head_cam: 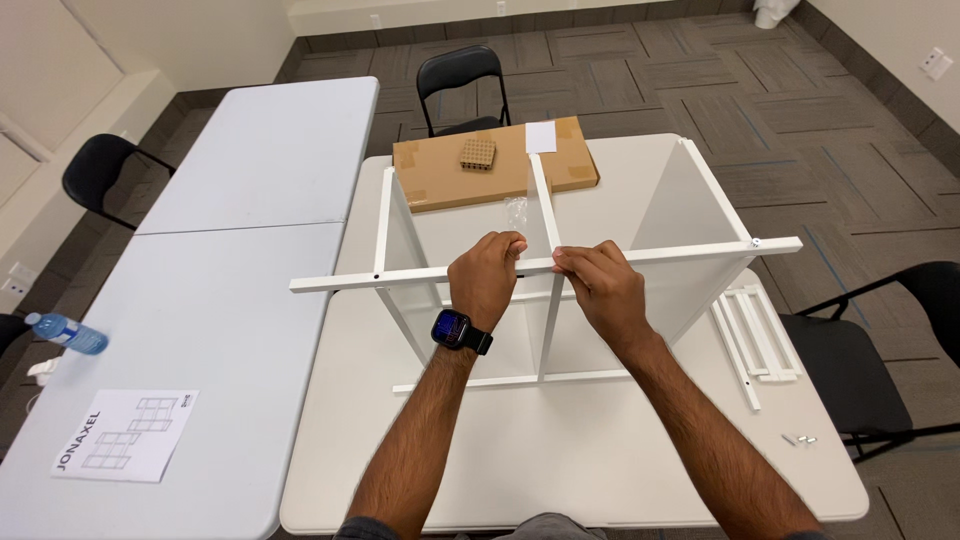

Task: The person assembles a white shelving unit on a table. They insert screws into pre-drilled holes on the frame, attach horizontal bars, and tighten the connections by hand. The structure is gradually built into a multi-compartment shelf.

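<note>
At frame centre, the left hand (487, 272) and right hand (598, 280) are both closed around the white crossbar (680, 252) atop the half-built white frame (640, 205) on the desk (560, 460). Uneven pressure could tip the 3 uprights or misalign the middle joint.

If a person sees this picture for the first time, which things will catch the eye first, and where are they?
First comes the white metal frame of thin bars standing on the white table in the centre, with the left hand and the right hand gripping its long top bar side by side. Behind it lies a flat brown cardboard box, and on the grey table at the left lies a white instruction sheet.
</note>
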